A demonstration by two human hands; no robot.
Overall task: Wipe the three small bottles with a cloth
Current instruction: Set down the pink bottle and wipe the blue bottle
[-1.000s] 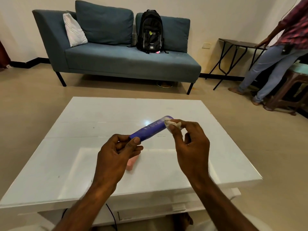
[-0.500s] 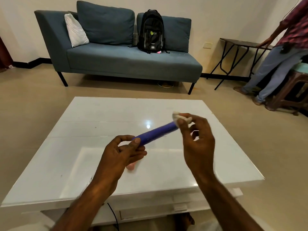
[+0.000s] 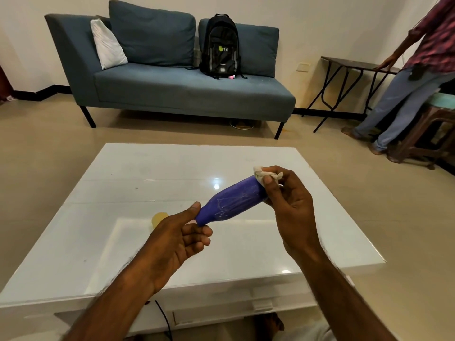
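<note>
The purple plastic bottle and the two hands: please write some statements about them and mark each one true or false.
1. The purple plastic bottle is held in the air above the white glossy table. True.
2. The left hand pinches the narrow end of the bottle. True.
3. The small white cloth lies flat on the table. False: the right hand presses it against the wide end of the bottle.
4. The bottle stands upright. False: it is tilted, with the wide end higher and to the right.
5. A black backpack sits on the blue-grey fabric sofa. True.
</note>
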